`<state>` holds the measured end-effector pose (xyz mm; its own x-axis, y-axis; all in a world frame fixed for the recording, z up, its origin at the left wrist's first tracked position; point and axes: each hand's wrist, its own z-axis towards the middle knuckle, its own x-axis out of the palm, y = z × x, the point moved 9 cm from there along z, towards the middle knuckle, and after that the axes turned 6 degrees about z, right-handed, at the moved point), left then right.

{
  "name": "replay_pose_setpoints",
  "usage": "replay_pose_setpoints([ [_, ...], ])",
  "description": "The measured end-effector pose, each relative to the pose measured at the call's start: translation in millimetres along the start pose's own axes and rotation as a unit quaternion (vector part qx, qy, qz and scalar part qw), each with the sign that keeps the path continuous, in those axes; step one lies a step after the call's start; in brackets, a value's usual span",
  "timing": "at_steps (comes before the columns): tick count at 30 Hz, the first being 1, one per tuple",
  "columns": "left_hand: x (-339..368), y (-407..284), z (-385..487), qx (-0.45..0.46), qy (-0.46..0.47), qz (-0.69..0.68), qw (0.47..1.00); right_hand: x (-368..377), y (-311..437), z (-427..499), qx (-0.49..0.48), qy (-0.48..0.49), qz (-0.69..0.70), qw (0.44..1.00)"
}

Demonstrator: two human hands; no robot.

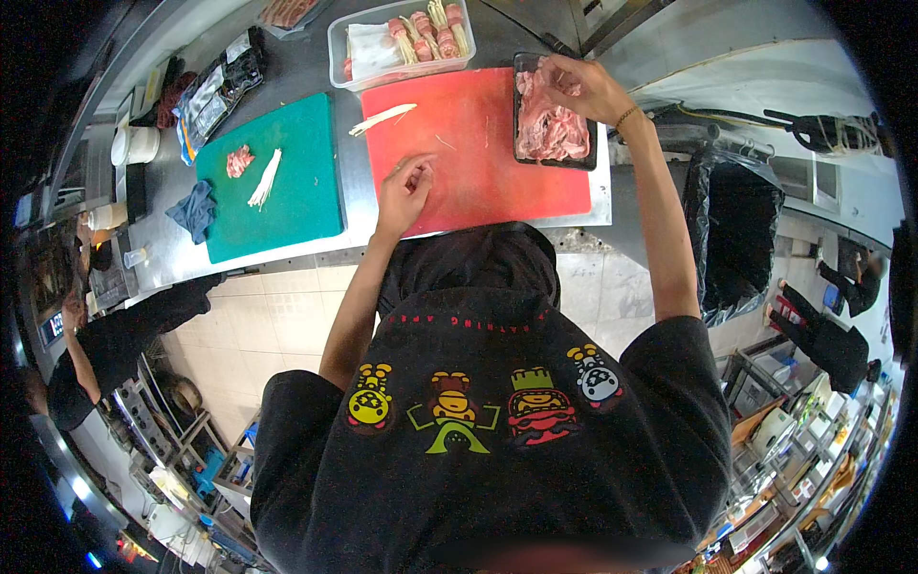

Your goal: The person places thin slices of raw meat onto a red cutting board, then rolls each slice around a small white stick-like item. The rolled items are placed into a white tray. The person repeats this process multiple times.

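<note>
My right hand (584,90) reaches over a black tray of raw meat slices (549,133), its fingertips at the meat near the far end. Whether it pinches a slice is hard to tell. My left hand (409,190) rests loosely curled on the red cutting board (516,190), with nothing visible in it. A bundle of enoki mushrooms (384,119) lies across that board's left edge, and a few loose strands lie farther in. Beyond the board, a clear plastic container (391,74) holds several meat-wrapped enoki rolls (446,39) beside white paper (374,52).
On a green cutting board (301,208) at left lie a small meat pile (239,161), more enoki (267,179) and a blue cloth (192,212). Plastic packaging (219,90) sits behind it. A black-lined bin (742,229) stands right. Other people (136,337) are nearby.
</note>
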<state>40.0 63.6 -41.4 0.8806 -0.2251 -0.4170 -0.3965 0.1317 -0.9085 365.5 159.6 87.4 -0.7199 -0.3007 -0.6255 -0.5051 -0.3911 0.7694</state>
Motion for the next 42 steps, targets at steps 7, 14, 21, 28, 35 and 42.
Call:
replay_pose_setpoints([
  [7,14,-35,19,0.041,0.110,0.123,0.986,-10,72,-12,0.006,0.043,-0.037,0.998],
  [14,74,-124,63,0.175,0.167,0.042,0.969,-19,136,-17,0.017,0.083,-0.009,0.996],
  [21,105,-131,62,0.101,0.240,0.014,0.965,-28,171,-21,0.041,0.082,0.004,0.996],
  [28,94,-115,32,0.025,0.326,-0.184,0.927,-51,160,-17,0.014,0.026,0.057,0.998],
  [35,57,-126,1,-0.090,0.348,-0.283,0.889,-11,72,10,0.037,-0.004,0.146,0.989],
  [42,12,-171,0,-0.055,0.337,-0.256,0.904,108,-2,8,0.147,0.028,0.319,0.936],
])
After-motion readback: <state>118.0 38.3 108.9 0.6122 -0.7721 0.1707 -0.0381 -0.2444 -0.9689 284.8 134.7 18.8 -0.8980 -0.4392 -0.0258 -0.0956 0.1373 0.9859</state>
